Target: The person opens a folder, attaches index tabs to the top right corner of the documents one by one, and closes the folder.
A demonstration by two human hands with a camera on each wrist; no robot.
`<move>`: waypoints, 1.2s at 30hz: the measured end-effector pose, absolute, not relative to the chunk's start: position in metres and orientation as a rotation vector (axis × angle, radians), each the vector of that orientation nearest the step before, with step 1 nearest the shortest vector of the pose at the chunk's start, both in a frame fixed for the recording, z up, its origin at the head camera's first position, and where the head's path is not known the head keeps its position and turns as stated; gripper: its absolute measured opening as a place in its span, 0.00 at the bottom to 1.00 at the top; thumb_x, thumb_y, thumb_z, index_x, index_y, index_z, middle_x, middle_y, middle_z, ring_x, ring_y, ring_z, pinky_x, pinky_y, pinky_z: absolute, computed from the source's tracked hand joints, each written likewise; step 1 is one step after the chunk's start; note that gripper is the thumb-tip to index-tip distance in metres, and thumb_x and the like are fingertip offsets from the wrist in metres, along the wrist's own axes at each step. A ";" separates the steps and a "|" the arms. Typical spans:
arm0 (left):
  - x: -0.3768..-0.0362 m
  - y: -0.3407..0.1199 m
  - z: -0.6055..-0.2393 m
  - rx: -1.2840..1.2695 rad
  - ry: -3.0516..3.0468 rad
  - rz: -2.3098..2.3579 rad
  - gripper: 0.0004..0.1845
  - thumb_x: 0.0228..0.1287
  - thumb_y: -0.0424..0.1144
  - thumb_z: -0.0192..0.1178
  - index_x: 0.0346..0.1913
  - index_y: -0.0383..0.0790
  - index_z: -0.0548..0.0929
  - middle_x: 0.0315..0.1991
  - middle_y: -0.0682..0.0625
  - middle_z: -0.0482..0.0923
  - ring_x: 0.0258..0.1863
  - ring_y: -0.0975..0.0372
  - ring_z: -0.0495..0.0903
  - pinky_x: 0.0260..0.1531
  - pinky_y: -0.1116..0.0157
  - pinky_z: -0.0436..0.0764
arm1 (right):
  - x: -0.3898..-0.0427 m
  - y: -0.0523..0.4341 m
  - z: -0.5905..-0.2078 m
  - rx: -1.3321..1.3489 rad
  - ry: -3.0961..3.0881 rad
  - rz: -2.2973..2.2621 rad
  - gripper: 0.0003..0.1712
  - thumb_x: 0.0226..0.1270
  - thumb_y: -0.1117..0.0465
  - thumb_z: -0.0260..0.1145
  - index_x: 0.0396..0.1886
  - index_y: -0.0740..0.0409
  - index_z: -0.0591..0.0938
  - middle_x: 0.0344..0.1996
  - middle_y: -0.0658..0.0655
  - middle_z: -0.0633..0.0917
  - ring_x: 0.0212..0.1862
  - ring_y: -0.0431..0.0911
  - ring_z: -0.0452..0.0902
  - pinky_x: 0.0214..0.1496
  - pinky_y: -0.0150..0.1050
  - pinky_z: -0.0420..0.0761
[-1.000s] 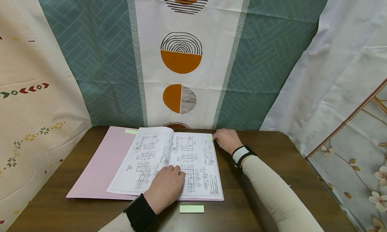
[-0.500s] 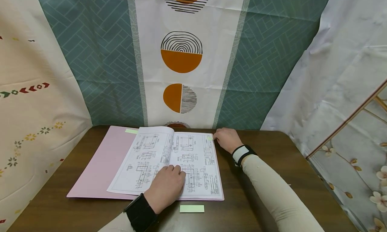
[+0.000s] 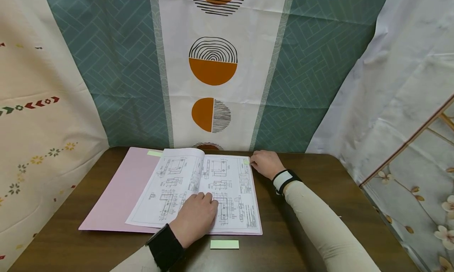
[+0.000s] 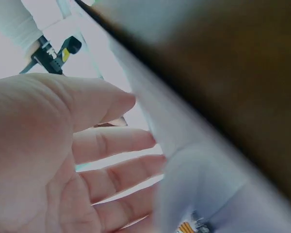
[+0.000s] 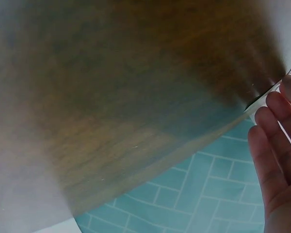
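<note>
Dark brown wooden table (image 3: 319,193), wood grain visible. Pale green sticky-note pad (image 3: 224,244) lies on the table near its front edge. Behind the table hangs a teal herringbone cloth (image 3: 120,67) with a white centre strip (image 3: 216,23) carrying orange-and-black lined half-circle motifs (image 3: 213,62). Left side: cream cloth (image 3: 39,118) with small flowers and a red-green arrow band. Right side: white draped sheet (image 3: 400,79), then a pale floral cloth (image 3: 425,193) crossed by a thin brown diagonal line. Teal cloth also shows in right wrist view (image 5: 194,194).
</note>
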State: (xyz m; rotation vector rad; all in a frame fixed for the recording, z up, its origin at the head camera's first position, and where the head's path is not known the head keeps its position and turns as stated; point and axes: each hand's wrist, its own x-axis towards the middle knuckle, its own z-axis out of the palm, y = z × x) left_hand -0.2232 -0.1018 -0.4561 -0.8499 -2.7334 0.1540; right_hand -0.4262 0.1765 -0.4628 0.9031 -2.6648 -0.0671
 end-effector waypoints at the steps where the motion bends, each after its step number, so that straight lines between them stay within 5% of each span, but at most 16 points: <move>1: -0.226 -0.101 -0.454 -0.863 -2.740 0.158 0.09 0.71 0.40 0.73 0.44 0.36 0.91 0.33 0.45 0.82 0.31 0.53 0.79 0.33 0.56 0.82 | -0.427 0.177 -0.462 0.900 -2.659 -0.071 0.05 0.71 0.63 0.81 0.43 0.49 0.96 0.37 0.49 0.91 0.40 0.45 0.88 0.44 0.42 0.88; 7: -0.250 -0.089 -0.429 -0.963 -2.837 0.171 0.09 0.74 0.42 0.71 0.48 0.40 0.92 0.39 0.47 0.86 0.37 0.54 0.84 0.39 0.55 0.86 | -0.431 0.178 -0.461 0.897 -2.687 -0.043 0.06 0.72 0.64 0.79 0.43 0.50 0.96 0.37 0.49 0.90 0.41 0.45 0.87 0.47 0.42 0.87; 12: -0.293 -0.064 -0.420 -0.991 -2.863 0.189 0.16 0.79 0.47 0.69 0.60 0.42 0.90 0.55 0.47 0.87 0.50 0.54 0.87 0.52 0.56 0.87 | -0.432 0.177 -0.462 0.895 -2.704 -0.006 0.06 0.73 0.65 0.78 0.44 0.50 0.96 0.37 0.50 0.89 0.40 0.45 0.87 0.48 0.43 0.87; 21: -0.362 -0.032 -0.451 -0.908 -2.886 0.254 0.28 0.86 0.53 0.60 0.78 0.44 0.77 0.81 0.49 0.70 0.76 0.53 0.74 0.68 0.53 0.80 | -0.431 0.177 -0.466 0.946 -2.656 -0.012 0.04 0.72 0.66 0.79 0.41 0.52 0.95 0.35 0.51 0.88 0.39 0.48 0.87 0.46 0.46 0.87; 36: -0.388 -0.025 -0.465 -0.991 -2.925 0.231 0.30 0.88 0.58 0.53 0.82 0.47 0.74 0.81 0.52 0.72 0.80 0.53 0.68 0.74 0.49 0.72 | -0.432 0.178 -0.467 0.945 -2.673 0.000 0.04 0.73 0.65 0.78 0.42 0.52 0.95 0.35 0.49 0.87 0.37 0.45 0.85 0.45 0.45 0.87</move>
